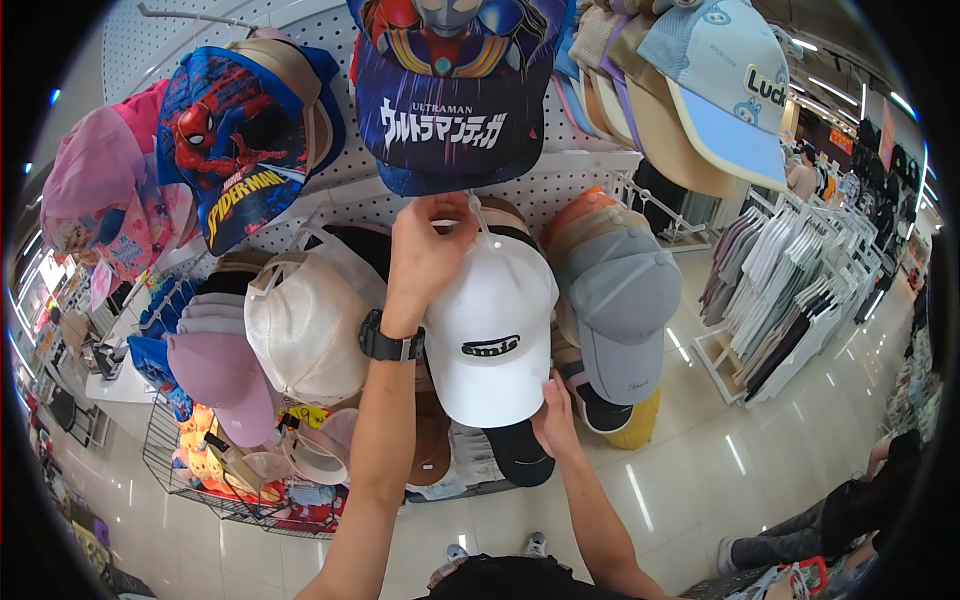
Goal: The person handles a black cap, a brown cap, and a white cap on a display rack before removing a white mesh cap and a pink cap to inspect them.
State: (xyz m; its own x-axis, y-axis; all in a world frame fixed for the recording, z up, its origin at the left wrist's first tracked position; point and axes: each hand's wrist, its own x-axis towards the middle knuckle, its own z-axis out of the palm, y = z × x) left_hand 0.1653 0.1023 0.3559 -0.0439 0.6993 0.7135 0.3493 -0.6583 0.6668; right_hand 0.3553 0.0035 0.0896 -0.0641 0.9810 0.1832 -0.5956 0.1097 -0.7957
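A white baseball cap (pixel 490 310) with a dark embroidered patch hangs front-down at the middle of the display. My left hand (pixel 432 255), with a black watch (pixel 391 338) on its wrist, is closed at the back of the crown, beside a pale hook tip (pixel 474 204). The cap's strap is hidden behind its crown and my fingers. Lower down, my right hand (pixel 554 420) grips the right edge of the white brim, thumb upward. Beneath that brim shows a black cap's brim (pixel 522 456). Just above my left fingers hangs a dark Ultraman cap (pixel 450 125).
Grey caps (pixel 625 290) hang close on the right, a cream mesh cap (pixel 305 325) and pink cap (pixel 222 375) on the left. A Spider-Man cap (pixel 240 140) hangs higher. A wire basket (pixel 215 500) stands below; a clothes rack (pixel 800 290) and another person (pixel 830 525) are at right.
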